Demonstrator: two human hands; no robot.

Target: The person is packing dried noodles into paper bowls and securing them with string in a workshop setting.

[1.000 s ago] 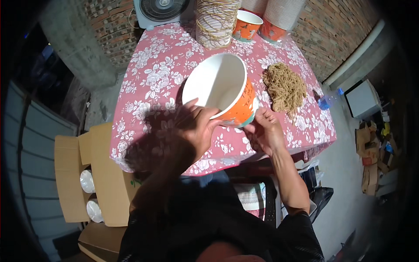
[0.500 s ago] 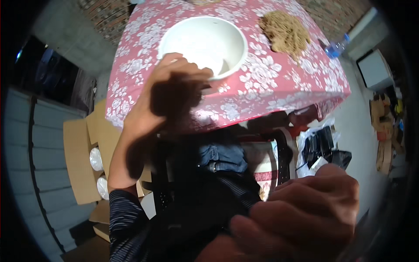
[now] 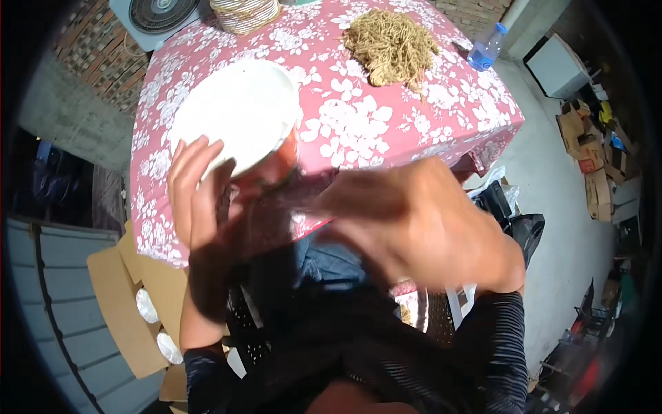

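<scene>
At centre-left my left hand (image 3: 198, 190) grips the tub (image 3: 238, 114); whether my blurred right hand (image 3: 420, 231) is spread, I cannot tell.

A bottle (image 3: 487, 48) and, seemingly, a fan (image 3: 163, 16) are near edges of the floral tablecloth (image 3: 407, 127).

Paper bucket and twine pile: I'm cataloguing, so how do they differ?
The paper bucket is white inside, orange-red outside; the twine pile is tan. The bucket is smooth and hollow, the twine pile tangled. The left hand touches the bucket, neither hand the twine pile.
</scene>
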